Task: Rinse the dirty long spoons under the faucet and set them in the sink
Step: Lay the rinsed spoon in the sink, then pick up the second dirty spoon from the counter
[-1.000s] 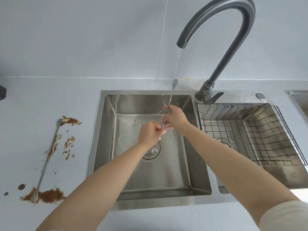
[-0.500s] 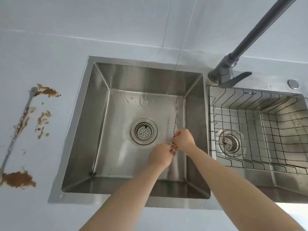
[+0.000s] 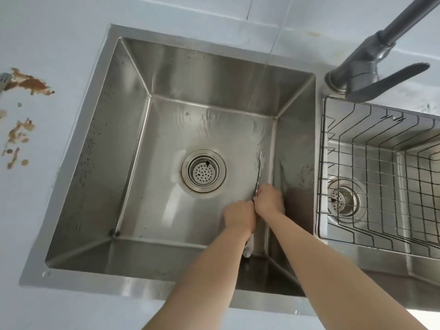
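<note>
The long thin metal spoon [image 3: 258, 173] with a twisted shaft and a small forked tip lies low in the square stainless-steel sink [image 3: 107, 163], along its right wall, forked end pointing away from the person. Both hands are close together on the near half of the shaft: the right hand [image 3: 270, 198] pinches it and the left hand [image 3: 239, 216] curls round it just behind. The bowl end is mostly hidden under the left wrist.

The spoon looks light and stiff, but wet and narrow, so likely slippery; the twisted part of the shaft should give the surest hold.

A thin stream of water [image 3: 264, 75] falls from the dark grey faucet [image 3: 366, 58] above the spoon's far end. The round drain strainer [image 3: 203, 171] sits to the left, well apart. A black wire basket [image 3: 381, 175] fills the neighbouring basin. On the pale counter [image 3: 35, 210], among brown sauce stains [image 3: 28, 83], the tip of a second dirty spoon [image 3: 3, 79] shows at the left edge. Nothing blocks the sink floor.
</note>
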A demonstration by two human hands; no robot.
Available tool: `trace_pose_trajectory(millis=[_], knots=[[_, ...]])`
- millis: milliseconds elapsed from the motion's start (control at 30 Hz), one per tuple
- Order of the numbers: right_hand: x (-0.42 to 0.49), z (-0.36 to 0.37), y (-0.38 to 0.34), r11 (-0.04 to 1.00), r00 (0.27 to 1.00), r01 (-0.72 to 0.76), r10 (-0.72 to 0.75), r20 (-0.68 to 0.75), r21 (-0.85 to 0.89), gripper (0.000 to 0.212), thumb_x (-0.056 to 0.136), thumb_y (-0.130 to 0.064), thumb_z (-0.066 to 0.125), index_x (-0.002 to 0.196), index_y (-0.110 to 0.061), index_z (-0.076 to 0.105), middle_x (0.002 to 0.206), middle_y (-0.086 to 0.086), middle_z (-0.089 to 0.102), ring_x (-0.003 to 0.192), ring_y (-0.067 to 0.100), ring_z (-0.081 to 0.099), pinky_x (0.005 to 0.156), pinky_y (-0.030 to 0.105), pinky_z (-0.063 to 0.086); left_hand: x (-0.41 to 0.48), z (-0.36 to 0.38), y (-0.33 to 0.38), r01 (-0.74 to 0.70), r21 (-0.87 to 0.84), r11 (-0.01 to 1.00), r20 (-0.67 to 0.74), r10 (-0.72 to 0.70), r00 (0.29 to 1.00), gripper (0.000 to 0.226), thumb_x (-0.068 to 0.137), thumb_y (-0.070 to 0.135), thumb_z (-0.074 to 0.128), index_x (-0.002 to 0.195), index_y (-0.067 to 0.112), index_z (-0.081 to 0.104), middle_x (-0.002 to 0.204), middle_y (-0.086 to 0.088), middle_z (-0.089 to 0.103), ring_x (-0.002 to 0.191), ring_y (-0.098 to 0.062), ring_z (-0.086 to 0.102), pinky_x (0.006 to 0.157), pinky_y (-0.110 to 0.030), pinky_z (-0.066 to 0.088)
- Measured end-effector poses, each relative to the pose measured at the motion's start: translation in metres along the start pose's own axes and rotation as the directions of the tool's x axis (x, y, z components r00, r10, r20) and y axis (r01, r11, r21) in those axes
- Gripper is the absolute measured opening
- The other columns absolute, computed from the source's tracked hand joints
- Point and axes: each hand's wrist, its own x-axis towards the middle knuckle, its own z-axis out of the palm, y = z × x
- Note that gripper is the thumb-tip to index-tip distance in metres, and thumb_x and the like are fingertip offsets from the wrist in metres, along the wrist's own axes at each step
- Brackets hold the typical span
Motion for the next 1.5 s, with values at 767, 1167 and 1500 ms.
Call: trace_pose_trajectory(millis=[767, 1167, 1500], knots=[[-0.113, -0.058, -0.138, 0.927, 0.928, 0.371, -0.371, 0.012, -0.052, 0.035, 0.095, -0.033, 0.042, 0.123, -0.013, 0.048, 0.122, 0.013, 0.061, 0.109, 0.032, 0.056, 0.085, 0.035, 0.045, -0.136, -0.166, -0.110, -0.021, -0.167, 0.986, -0.364, -0.042, 0.930, 0.026, 0.093, 0.027, 0.047, 0.106, 0.010, 0.061, 0.111, -0.013, 0.067, 0.104, -0.033, 0.060, 0.083, -0.036, 0.048], [-0.183, -0.008, -0.321, 0.729, 0.717, 0.684, -0.674, 0.179, 0.008, 0.029, 0.092, -0.030, 0.047, 0.117, -0.017, 0.056, 0.108, 0.012, 0.066, 0.085, 0.026, 0.064, 0.083, 0.037, 0.052, -0.208, -0.250, -0.268, 0.203, -0.367, 0.908, -0.513, -0.380, 0.769, 0.023, 0.094, 0.032, 0.048, 0.094, 0.013, 0.061, 0.096, -0.006, 0.066, 0.090, -0.023, 0.060, 0.079, -0.030, 0.049], [-0.178, 0.031, -0.403, 0.003, 0.389, 0.793, -0.771, 0.504, -0.609, 0.035, 0.093, 0.000, 0.037, 0.126, -0.009, 0.048, 0.130, 0.011, 0.046, 0.102, 0.032, 0.059, 0.073, 0.038, 0.050, -0.196, -0.257, -0.330, 0.353, -0.173, 0.919, -0.452, -0.393, 0.801, 0.023, 0.095, 0.024, 0.041, 0.104, 0.011, 0.058, 0.095, -0.005, 0.062, 0.078, -0.019, 0.049, 0.068, -0.029, 0.042]])
